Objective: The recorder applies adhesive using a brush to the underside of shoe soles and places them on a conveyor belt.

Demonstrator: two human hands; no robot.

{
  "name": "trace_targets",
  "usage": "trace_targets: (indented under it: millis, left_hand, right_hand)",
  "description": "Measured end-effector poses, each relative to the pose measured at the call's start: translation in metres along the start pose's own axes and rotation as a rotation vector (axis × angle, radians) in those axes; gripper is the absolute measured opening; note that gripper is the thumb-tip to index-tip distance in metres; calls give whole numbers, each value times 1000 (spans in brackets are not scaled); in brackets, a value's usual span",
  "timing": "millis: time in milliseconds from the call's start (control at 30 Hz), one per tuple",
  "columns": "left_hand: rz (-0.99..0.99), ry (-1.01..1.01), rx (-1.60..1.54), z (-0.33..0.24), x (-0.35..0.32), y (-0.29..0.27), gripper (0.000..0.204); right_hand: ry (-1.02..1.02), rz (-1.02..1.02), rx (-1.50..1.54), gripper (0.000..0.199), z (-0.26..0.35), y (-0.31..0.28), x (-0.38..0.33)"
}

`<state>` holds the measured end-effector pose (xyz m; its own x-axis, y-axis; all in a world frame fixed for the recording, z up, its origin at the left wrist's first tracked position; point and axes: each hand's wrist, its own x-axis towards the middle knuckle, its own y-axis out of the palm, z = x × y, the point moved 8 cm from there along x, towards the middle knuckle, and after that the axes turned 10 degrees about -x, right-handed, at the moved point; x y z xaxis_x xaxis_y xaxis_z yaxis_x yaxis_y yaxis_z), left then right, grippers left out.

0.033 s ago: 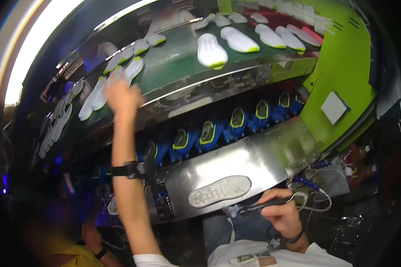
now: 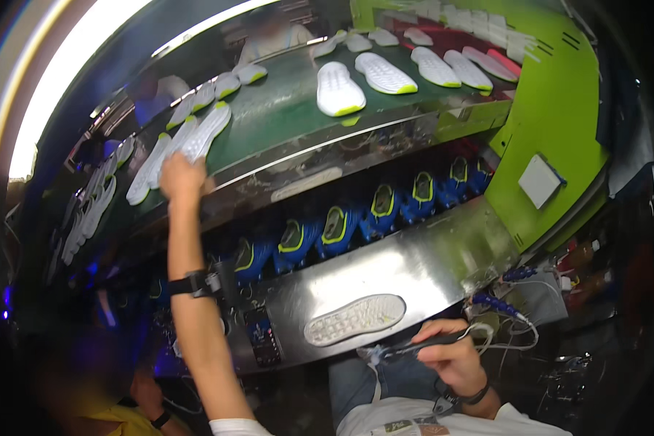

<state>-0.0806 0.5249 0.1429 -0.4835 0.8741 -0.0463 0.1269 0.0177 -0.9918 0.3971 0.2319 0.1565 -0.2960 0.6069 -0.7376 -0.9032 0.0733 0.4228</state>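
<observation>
White rubber soles with lime-yellow edging fill the green conveyor belt [image 2: 283, 116] that runs across the far side of your station. Your left hand [image 2: 180, 176] is raised to the left part of that belt, its grip closed around the near end of one white shoe sole [image 2: 205, 132], which lies among several others in a row there. A black wristwatch [image 2: 190, 283] sits on that forearm.

Your right hand [image 2: 447, 354] stays low and near you, on the right, its grip closed on a slim dark hand tool [image 2: 414, 346] (the tool's exact kind is not clear) that points left, with a pale cord looping from it towards the tangle of wires [image 2: 512, 309] just to the right.

Just left of the tool's tip and beyond it, a single white sole [image 2: 354, 318] lies tread-up on the polished steel surface [image 2: 429, 265] in front of you, apart from both hands.

Between the steel surface and the belt, on a lower level, a row of blue shoe uppers [image 2: 338, 229] with yellow-green openings stands side by side. A lime-green machine housing [image 2: 552, 109] rises at the far right, carrying a small white square plate [image 2: 539, 180]. At the lower left, another person's arm in a yellow sleeve [image 2: 120, 418] shows, blurred.
</observation>
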Motion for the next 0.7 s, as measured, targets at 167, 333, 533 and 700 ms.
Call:
trace_targets:
  millis: [167, 333, 533, 700]
  left_hand:
    - [-404, 230, -397, -8, -74, -58, 34]
    - [-566, -112, -961, 48, -223, -46, 51]
    - [1165, -932, -2047, -1, -457, 146, 77]
    - [1095, -1097, -1902, 11, -541, 144, 66]
  right_hand:
    - [208, -14, 156, 25, -46, -27, 2]
    - [167, 1, 132, 29, -49, -22, 22]
    - [-131, -90, -36, 26, -73, -41, 67]
    - [-323, -44, -518, 28, -99, -30, 94]
